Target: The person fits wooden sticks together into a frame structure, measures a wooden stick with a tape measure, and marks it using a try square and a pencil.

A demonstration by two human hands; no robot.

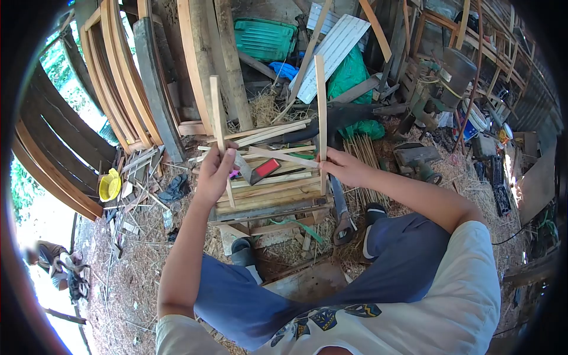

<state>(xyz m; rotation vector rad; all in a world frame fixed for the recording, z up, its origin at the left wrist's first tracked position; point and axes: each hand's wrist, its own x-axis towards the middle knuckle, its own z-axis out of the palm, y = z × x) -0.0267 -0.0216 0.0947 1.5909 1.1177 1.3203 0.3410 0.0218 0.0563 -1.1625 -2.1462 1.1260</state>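
The worker sits at the near side of a low wooden counter (269, 208), which serves here as the reference for all positions. The left hand (216, 170) is closed around the left upright strip (218, 115), a slender wooden piece standing nearly vertical over the counter's left end. The right hand (345, 167) grips the right upright strip (321, 106) over the counter's right end. A thin flat slat (287, 157) extends above the counter between the two uprights, its right end meeting the fingers of the right hand; I cannot tell whether it is pinched there. Whether the lower ends of the uprights touch the counter is also unclear.

A try square (265, 170) with a red-faced stock lies on the counter among loose wooden strips (269, 135). A bundle of thin sticks (362, 155) rests just right of the counter. A yellow basin (110, 185) is on the floor to its left. A green plastic crate (264, 39) is beyond its far side. Another person (54, 261) is well apart, to its left.
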